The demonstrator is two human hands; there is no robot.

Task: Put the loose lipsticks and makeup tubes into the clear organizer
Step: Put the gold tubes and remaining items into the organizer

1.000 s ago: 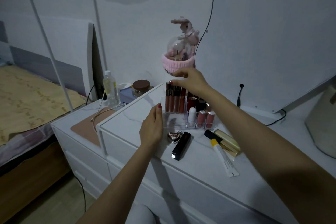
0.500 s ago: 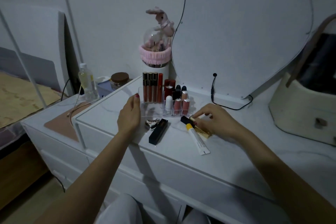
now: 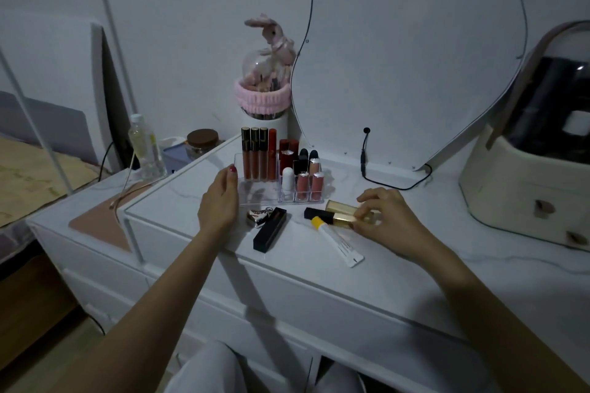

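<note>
The clear organizer [image 3: 255, 196] stands on the white dresser top, with several lip glosses and lipsticks upright in it. My left hand [image 3: 220, 201] rests against its left side, fingers together. My right hand [image 3: 386, 217] pinches the right end of a gold and black lipstick tube [image 3: 332, 216] that lies on the top. A second gold tube [image 3: 340, 206] lies just behind it. A white tube with a yellow cap [image 3: 338, 241] lies in front. A black lipstick case [image 3: 269, 228] and a small silver heart-shaped item [image 3: 257, 217] lie near my left hand.
A cream cosmetic case [image 3: 523, 188] stands at the right. A pink-banded brush holder with a rabbit [image 3: 265, 86] is behind the organizer. A black cable [image 3: 383, 180] runs along the mirror base. A bottle [image 3: 143, 147] and a jar [image 3: 202, 142] sit on the lower unit at left.
My right hand left the top of the organizer, came down to the right and took hold of the gold tube. The camera view swung right. My left hand stayed by the organizer.
</note>
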